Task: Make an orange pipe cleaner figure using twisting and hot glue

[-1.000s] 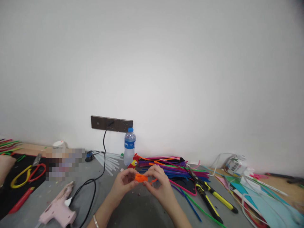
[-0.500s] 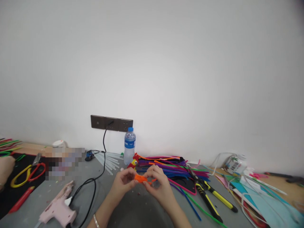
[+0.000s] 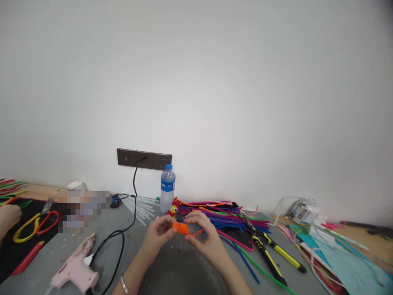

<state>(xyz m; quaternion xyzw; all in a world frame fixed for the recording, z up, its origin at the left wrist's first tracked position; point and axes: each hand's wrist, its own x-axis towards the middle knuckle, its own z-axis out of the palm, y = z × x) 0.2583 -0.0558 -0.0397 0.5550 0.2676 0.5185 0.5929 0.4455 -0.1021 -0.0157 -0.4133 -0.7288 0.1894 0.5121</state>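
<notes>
My left hand (image 3: 159, 237) pinches a small orange bundle (image 3: 180, 228), which looks like bent pipe cleaner, between thumb and fingertips. Close on its right, my right hand (image 3: 205, 235) curves around the bundle's loose end, fingers and thumb apart. The right thumb tip lies against or just beside an orange strand; contact is hard to make out. Just behind the bundle stands a small red and yellow figure (image 3: 174, 207) with a round eye and a red crest, its lower part hidden by my left hand.
Behind are a water bottle (image 3: 167, 190) and coloured pipe cleaners (image 3: 215, 215). Yellow-black pliers (image 3: 270, 248) lie right, beside papers (image 3: 346, 258). Left are a pink glue gun (image 3: 75, 270) with its black cable (image 3: 123, 246), scissors (image 3: 37, 225) and another person's hand (image 3: 9, 219).
My right fingers have lifted and spread away from the orange bundle, which now shows more of itself. My left hand keeps its pinch. The other person's hand has shifted slightly.
</notes>
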